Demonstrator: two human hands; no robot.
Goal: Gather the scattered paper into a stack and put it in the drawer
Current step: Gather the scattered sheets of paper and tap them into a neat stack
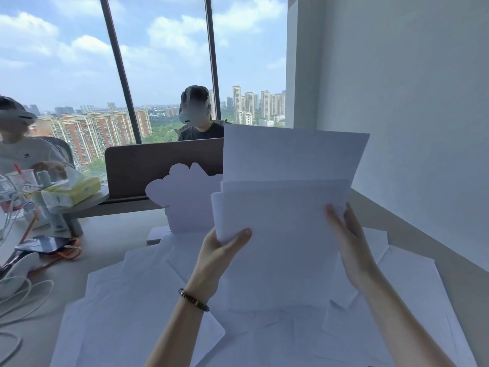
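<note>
I hold an uneven bunch of white sheets (285, 197) upright above the desk, their top edges fanned at different heights. My left hand (219, 250) pinches the bunch at its lower left corner, thumb on the front. My right hand (349, 239) grips the right edge with fingers in front of the sheets. Several more white sheets (137, 300) lie scattered and overlapping on the desk (111, 234) below. No drawer is in view.
A white cloud-shaped cutout stand (185, 197) sits behind the papers, against a brown divider panel (158, 165). At the left are a tissue pack (71, 190), cups, bottles, cables and a dark tablet (45, 243). Two people sit beyond. A white wall (410, 128) borders the right.
</note>
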